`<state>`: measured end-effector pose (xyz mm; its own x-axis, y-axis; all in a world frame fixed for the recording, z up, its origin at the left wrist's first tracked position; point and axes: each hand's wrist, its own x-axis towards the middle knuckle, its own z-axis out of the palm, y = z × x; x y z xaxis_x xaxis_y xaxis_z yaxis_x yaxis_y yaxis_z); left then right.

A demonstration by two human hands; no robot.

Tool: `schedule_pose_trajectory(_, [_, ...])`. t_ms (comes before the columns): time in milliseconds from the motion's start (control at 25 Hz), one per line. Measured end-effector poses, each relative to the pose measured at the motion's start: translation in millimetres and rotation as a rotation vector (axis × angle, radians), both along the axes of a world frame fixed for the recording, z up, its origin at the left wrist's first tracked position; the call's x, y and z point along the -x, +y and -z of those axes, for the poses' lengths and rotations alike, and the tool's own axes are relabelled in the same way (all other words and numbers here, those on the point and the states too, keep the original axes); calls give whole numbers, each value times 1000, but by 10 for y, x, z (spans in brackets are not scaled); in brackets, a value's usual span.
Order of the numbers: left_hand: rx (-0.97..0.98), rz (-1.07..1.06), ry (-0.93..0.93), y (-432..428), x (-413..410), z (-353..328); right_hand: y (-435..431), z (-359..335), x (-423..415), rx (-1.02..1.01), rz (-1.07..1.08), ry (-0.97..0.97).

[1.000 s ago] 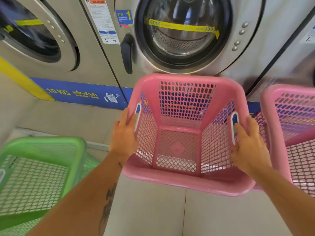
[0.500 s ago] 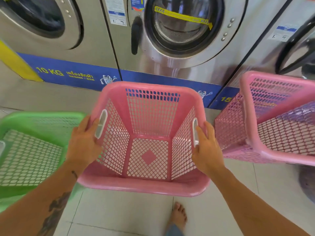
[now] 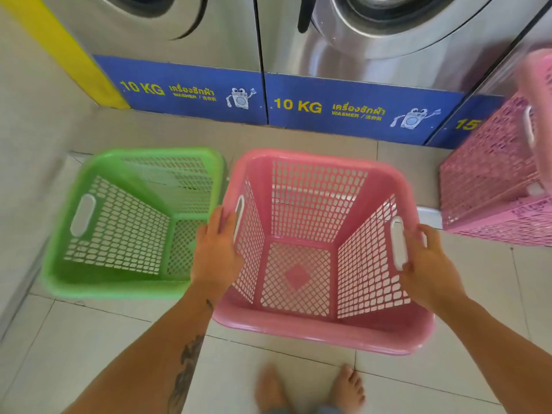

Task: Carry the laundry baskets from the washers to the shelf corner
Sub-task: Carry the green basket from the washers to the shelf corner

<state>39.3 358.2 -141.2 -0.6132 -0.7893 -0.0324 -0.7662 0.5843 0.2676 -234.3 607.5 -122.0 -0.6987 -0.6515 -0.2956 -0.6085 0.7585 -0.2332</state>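
Head view: left hand and right hand each grip a side handle of the pink basket beside the green basket

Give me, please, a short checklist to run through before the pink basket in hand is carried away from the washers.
1. Left hand gripping the pink basket at its left handle: ok.
2. Right hand gripping at the right handle: ok.
3. Basket empty, nothing to spill: ok.
4. Clearance from the green basket: not ok, its rim sits right beside the left hand.
5. Clearance from the second pink basket on the right: ok, a gap shows.
6. Floor by the bare feet: ok; the way to the shelf corner: cannot tell.
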Motion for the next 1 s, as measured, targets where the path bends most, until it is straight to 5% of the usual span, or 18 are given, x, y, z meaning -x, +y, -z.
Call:
schedule_pose_trajectory(520, [-81, -29, 82, -58, 114, 1037, -95, 770, 140, 20, -4, 12])
schedule_pose_trajectory(800, [-231, -49, -51, -113, 214, 573, -100, 539, 157, -22, -17, -70])
schedule_pose_trajectory(1000, [-231, -39, 121, 50, 565, -228, 63, -132, 243, 48, 39, -74])
